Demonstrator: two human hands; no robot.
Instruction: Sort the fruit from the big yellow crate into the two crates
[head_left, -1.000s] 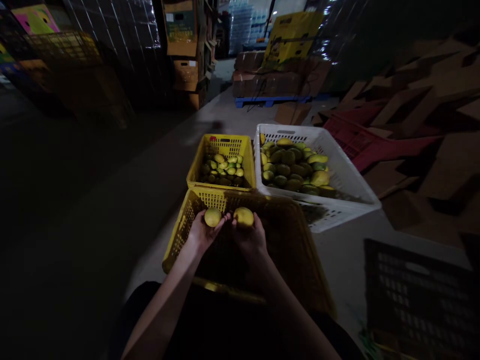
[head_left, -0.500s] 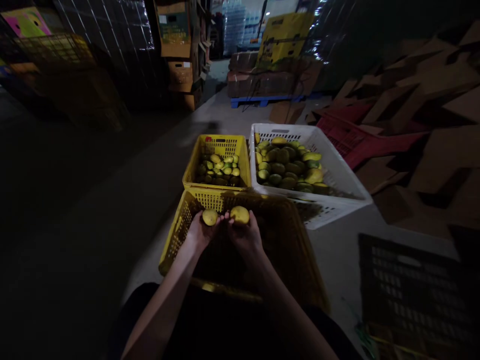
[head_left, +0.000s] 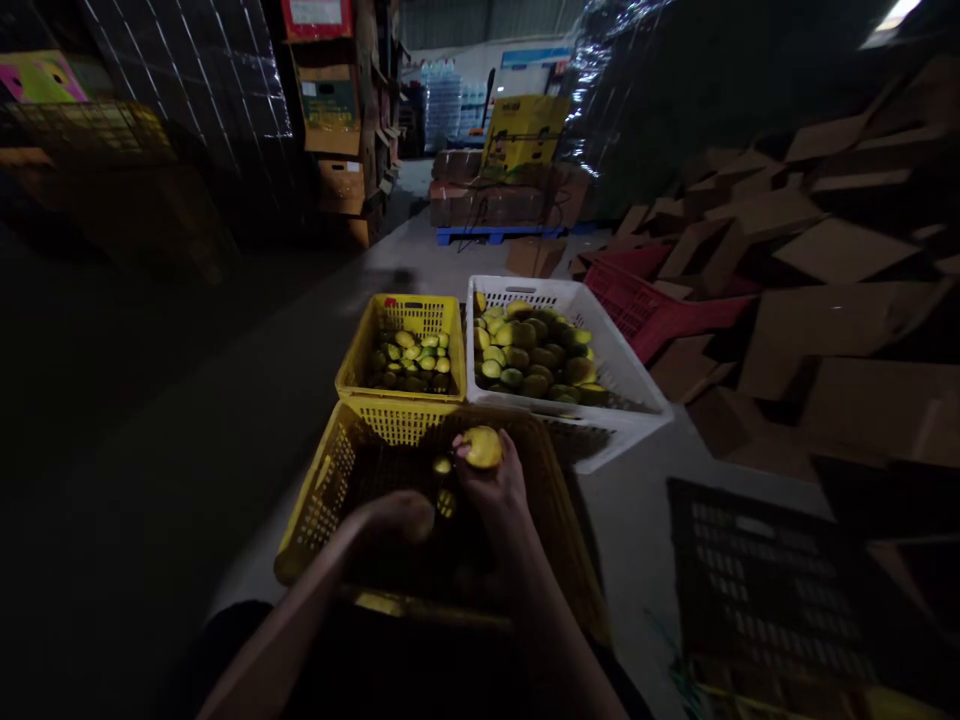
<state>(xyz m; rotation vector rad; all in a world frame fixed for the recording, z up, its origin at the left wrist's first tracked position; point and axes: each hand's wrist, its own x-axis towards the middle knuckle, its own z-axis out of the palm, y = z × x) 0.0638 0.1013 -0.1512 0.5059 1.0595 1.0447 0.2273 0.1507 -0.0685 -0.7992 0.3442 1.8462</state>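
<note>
My right hand [head_left: 496,485] holds a yellow mango [head_left: 482,448], fingers curled round it, above the near yellow crate [head_left: 307,520]. Lower and to the left, my left hand [head_left: 405,515] reaches inside that crate. Motion and darkness smear its fingers, so whether it grips anything does not show. Close by, between the two hands, a small yellow fruit [head_left: 442,466] catches the light, with a second yellow patch [head_left: 445,503] just below it. The rest of the crate's inside is too dark to make out.
Behind stand a smaller yellow crate [head_left: 346,370] and a white crate [head_left: 630,400], both with several green-yellow mangoes. Cardboard boxes [head_left: 825,320] and a red crate [head_left: 637,310] are heaped at right. A dark crate [head_left: 739,570] lies on the floor; a blue pallet [head_left: 487,235] is farther back.
My left hand, which held a yellow mango beside the right one, has dropped down and left into the near crate. My right hand still holds its mango. The view has tilted up and turned right.
</note>
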